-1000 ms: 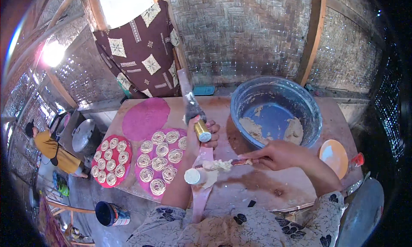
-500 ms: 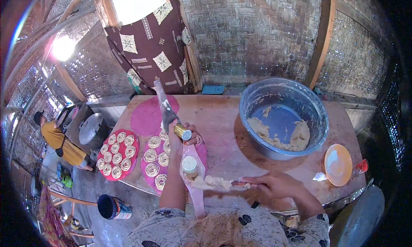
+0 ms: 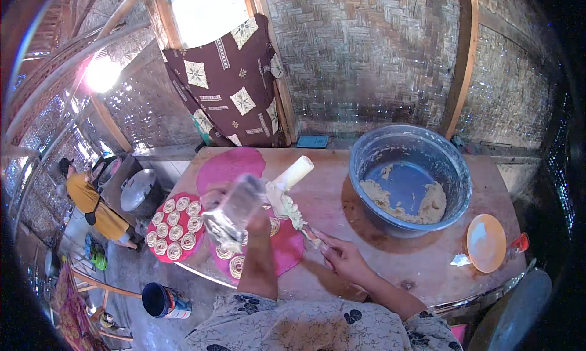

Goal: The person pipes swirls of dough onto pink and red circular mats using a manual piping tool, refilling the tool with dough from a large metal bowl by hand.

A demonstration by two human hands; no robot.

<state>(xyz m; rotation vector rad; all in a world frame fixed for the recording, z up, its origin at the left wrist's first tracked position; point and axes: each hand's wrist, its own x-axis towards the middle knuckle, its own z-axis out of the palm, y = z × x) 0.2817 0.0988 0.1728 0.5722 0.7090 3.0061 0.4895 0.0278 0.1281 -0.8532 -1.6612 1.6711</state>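
Note:
My left hand (image 3: 259,220) grips a blurred clear plastic piping bag (image 3: 232,212), held up over the pink mats, with a white tube-like end (image 3: 295,172) pointing up and right. My right hand (image 3: 345,260) holds a thin utensil (image 3: 311,234) loaded with pale dough (image 3: 287,206), its tip against the bag by my left hand. Below lie a red round mat (image 3: 160,248) and a pink round mat (image 3: 290,253), both carrying several spiral dough pieces. A large grey-blue bowl (image 3: 455,174) to the right holds more dough (image 3: 427,207).
An empty pink mat (image 3: 229,165) lies at the table's far left. An orange plate (image 3: 486,242) sits near the right edge. On the ground at left are a person in a yellow shirt (image 3: 91,199), a lidded pot (image 3: 137,190) and a blue can (image 3: 162,299). A patterned cloth (image 3: 232,88) hangs behind.
My left hand has lifted and tilted the piping bag higher over the mats. My right hand has brought the dough-laden utensil from near my body up to the bag.

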